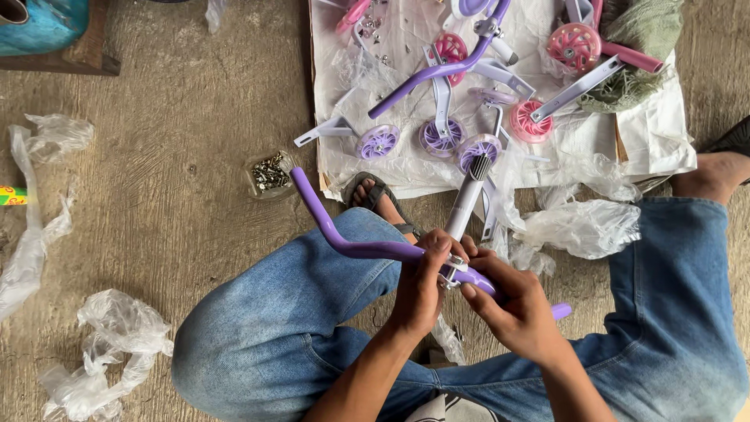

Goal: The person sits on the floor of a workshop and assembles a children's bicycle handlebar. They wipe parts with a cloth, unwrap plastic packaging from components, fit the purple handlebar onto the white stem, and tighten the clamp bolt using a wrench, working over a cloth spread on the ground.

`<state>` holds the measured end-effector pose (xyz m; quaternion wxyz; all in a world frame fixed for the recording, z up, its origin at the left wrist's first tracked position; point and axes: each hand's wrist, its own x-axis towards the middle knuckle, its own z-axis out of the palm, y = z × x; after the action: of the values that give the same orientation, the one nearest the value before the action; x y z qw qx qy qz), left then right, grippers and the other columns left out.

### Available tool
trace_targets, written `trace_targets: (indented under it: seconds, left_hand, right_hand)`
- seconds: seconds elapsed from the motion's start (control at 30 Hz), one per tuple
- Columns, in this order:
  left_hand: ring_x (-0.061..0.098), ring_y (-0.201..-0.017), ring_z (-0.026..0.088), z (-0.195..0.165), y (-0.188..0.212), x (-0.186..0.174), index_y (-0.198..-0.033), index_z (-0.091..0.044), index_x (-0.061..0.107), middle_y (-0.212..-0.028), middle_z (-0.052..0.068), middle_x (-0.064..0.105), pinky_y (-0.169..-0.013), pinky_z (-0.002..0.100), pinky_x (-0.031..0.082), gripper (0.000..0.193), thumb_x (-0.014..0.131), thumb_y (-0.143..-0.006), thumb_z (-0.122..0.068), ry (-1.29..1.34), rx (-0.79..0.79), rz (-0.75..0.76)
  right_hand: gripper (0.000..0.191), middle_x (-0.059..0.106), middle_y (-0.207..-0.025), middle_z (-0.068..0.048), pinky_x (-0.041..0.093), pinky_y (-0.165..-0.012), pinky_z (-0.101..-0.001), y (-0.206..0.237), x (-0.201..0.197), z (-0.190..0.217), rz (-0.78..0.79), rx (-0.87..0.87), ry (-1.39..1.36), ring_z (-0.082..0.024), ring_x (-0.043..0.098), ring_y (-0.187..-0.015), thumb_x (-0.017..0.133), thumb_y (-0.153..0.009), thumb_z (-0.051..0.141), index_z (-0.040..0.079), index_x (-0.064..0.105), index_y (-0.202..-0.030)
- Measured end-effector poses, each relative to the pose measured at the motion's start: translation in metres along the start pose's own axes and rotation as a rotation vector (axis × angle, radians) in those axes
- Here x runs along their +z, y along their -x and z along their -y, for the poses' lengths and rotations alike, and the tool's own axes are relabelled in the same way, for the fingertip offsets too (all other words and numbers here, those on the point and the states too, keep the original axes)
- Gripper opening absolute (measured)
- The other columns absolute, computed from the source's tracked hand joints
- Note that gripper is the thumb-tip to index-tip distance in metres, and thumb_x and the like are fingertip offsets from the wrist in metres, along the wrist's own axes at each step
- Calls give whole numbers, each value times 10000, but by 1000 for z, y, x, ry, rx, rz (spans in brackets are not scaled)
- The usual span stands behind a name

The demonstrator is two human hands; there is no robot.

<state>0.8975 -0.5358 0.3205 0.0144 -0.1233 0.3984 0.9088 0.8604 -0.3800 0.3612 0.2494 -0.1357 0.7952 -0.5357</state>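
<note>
Left hand point(422, 285) and right hand point(512, 305): both curled tight around purple handlebar point(351, 244) at its white stem point(466, 205), above the lap. Bar runs left-right; stem points away toward the cardboard sheet point(664, 141).

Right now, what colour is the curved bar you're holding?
The handlebar is purple, held by the left hand and right hand; the head view shows it.

Screw tub point(270, 173) left of handlebar point(344, 238); wheels point(441, 141) on sheet point(656, 144) beyond.

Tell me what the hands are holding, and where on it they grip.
Both the left hand and right hand grip the purple handlebar at its middle, where the white stem clamps on.
</note>
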Motion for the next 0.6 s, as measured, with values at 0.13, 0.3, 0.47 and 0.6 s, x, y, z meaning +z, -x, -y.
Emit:
trace_targets:
  seconds: [0.13, 0.3, 0.47, 0.6]
  left_hand:
    - [591, -1056, 235, 7, 3, -3, -970, -19, 600, -1079, 129, 605, -1011, 412, 460, 544, 411, -1112, -509, -35, 87, 16]
    - [603, -1199, 299, 4, 8, -8, -965, -48, 602, -1087, 112, 565, -1117, 500, 460, 566, 407, -1091, -564, 189, 122, 104]
    - [550, -1308, 309, -11, 6, -17, -893, -30, 609, -1095, 136, 584, -1162, 501, 404, 685, 392, -1045, -661, 200, 58, 197]
    - [544, -1313, 325, -5, 4, -15, -884, -27, 588, -1095, 139, 571, -1172, 519, 405, 545, 481, -1057, -533, 176, 60, 156]
  right_hand:
    - [336, 653, -778, -19, 445, -530, -226, -3, -1, 1, 75, 28, -183, -35, 531, -648, 686, -887, 186, -25, 671, -1148]
    - [233, 558, -649, -7, 428, -581, -262, -6, 4, -1, 127, -78, -91, -54, 497, -636, 697, -948, 210, -18, 698, -998]
    - [248, 524, -545, 23, 372, -453, -283, -4, 5, 0, 121, -11, 3, -66, 455, -495, 718, -891, 236, 8, 708, -988]
    - [266, 525, -551, 13, 388, -456, -279, -4, 2, -1, 134, -60, 83, -83, 468, -487, 738, -902, 256, 11, 692, -994]
